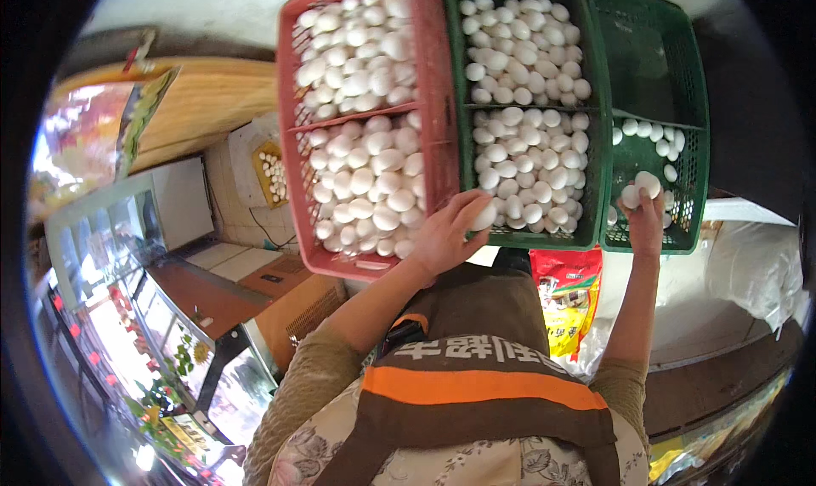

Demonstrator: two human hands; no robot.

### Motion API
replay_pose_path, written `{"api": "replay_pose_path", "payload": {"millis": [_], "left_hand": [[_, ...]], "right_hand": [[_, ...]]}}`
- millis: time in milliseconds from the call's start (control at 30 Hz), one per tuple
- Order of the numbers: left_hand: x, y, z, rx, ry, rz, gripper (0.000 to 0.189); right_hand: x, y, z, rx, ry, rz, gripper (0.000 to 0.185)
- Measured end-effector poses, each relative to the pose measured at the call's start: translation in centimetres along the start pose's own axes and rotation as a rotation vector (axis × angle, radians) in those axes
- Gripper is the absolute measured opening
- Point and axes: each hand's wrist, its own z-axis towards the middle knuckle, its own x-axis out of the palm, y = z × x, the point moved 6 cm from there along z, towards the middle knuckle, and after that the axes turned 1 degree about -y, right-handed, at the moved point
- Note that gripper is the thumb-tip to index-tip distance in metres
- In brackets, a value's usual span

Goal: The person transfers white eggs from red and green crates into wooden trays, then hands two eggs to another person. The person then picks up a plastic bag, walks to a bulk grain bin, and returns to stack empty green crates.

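Note:
My left hand (449,231) is closed around a white egg (484,216) at the near left corner of the middle green plastic crate (593,103). That crate is heaped with white eggs (526,141) on both sides of its divider. Over the near compartment of the right green crate (700,135), my right hand (644,221) grips two white eggs (639,189). Below it, several eggs (650,130) lie along that compartment's edges; the far compartment is bare. A red plastic crate (440,90) full of eggs (366,161) stands at the left.
A red and yellow printed bag (564,294) sits below the crates. At the right hangs a clear plastic bag (755,269). Farther left are a yellow tray (260,173) of eggs on the floor and a cardboard box (315,314).

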Motion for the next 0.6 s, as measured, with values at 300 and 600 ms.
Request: {"api": "replay_pose_path", "payload": {"millis": [300,600], "left_hand": [[-6.9,2.5,-7.1,-0.102,-0.32,-0.428,0.057],[-22.3,16.2,-26.4,-0.512,-0.853,-0.42,0.049]], "right_hand": [[34.5,1.9,-11.4,-0.087,0.653,-0.247,0.056],[42.1,-7.6,-21.7,-0.668,0.967,-1.372,0.057]]}}
